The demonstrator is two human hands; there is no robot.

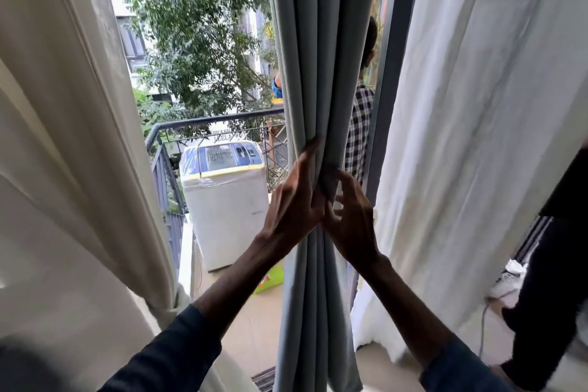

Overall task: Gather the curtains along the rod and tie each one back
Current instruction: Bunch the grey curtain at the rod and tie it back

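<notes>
1. The grey curtain (315,41) hangs dead centre, bunched into tight folds and narrowest where the two hands meet on it.
2. The left hand (294,204) lies against the grey curtain's left side, its fingers (310,153) stretched straight up a fold and pressed to the cloth; its thumb is hidden.
3. The right hand (353,219) meets it from the curtain's right side, its fingers (348,181) bent and hooked into the folds, clasping them.
4. Left of the grey curtain, out past the glass, stands a washer (226,200) with its lid down and clear film wound round its top; what is inside cannot be seen.
5. Just left of the grey curtain, below the left forearm, a green bag (270,278) lies on the floor, half covered by the cloth; its contents cannot be made out.
6. Right of the grey curtain, behind it, a person (361,124) in a checked shirt shows only as a thin strip.
7. Further right come a dark frame (389,73) and a white curtain (471,105); far left hangs a cream curtain (63,137).
8. The grey curtain's top runs out of view above.
9. Lettering on the rail (216,119), behind the washer, is too blurred to read.
</notes>
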